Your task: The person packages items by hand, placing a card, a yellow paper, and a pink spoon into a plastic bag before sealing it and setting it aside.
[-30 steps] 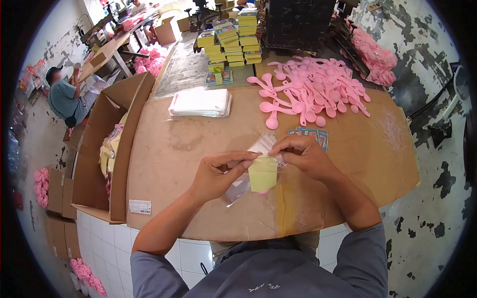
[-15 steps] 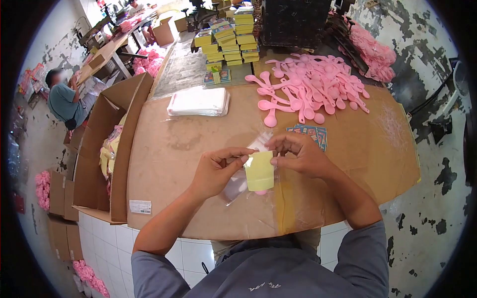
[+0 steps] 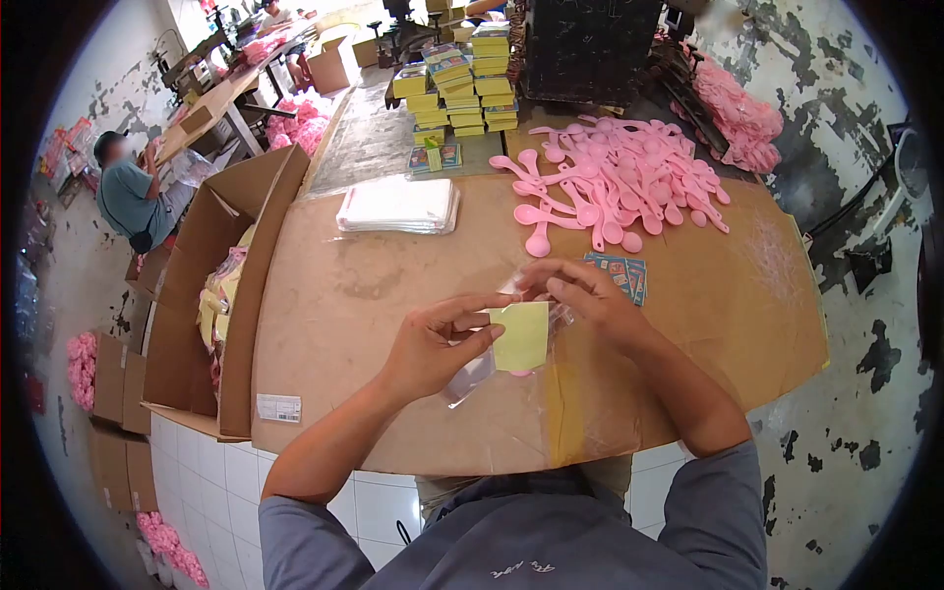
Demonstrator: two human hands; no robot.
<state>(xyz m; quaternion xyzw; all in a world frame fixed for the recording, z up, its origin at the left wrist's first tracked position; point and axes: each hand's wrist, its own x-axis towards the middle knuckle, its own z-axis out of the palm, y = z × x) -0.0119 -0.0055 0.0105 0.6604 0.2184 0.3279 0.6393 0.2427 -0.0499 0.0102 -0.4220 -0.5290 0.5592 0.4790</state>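
Observation:
My left hand [image 3: 441, 339] pinches a pale yellow card [image 3: 522, 337] and the clear plastic bag [image 3: 468, 382] around it, thumb in front. A bit of pink [image 3: 521, 373] peeks out below the card; the rest of it is hidden behind. At the bag's upper end, my right hand [image 3: 595, 300] has its thumb and fingers closed on the clear plastic. Just beyond that hand lie several blue printed cards [image 3: 621, 273]. Farther off is a heap of pink measuring spoons [image 3: 619, 182].
A stack of clear bags [image 3: 397, 206] lies at the back left. Yellow-edged card bundles [image 3: 457, 93] are piled at the far edge. An open cardboard box [image 3: 265, 285] stands along the table's left side. A person [image 3: 138, 197] sits beyond it.
The yellow card has shifted slightly right and tilted. My right hand's fingers have drawn in over the bag's top end. The left hand keeps its pinch.

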